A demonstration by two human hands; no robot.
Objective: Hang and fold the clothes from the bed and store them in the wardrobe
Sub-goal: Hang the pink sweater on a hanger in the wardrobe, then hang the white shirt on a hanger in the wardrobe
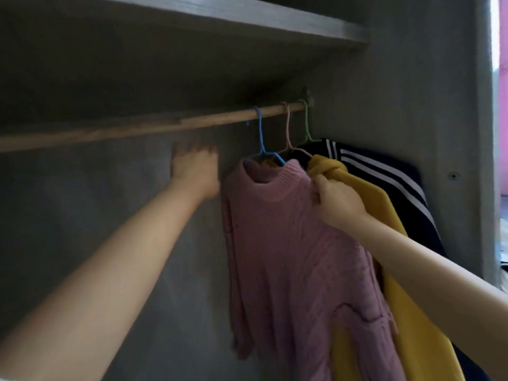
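Observation:
A pink knitted sweater (288,257) hangs on a blue hanger (261,138) from the wooden wardrobe rail (137,129). My right hand (339,200) pinches the sweater's right shoulder near the collar. Just left of the sweater and below the rail, my left hand (195,171) is raised with its fingers extended; it is blurred and holds nothing. Behind the pink sweater a yellow garment (398,270) hangs on a pink hanger (288,133). A dark jacket with white stripes (390,182) hangs on a green hanger (306,125) at the rail's right end.
A grey shelf (247,20) runs above the rail. The wardrobe's grey side panel (439,119) closes off the right. The rail's left stretch carries no hangers. The grey back wall (110,215) lies behind my left arm.

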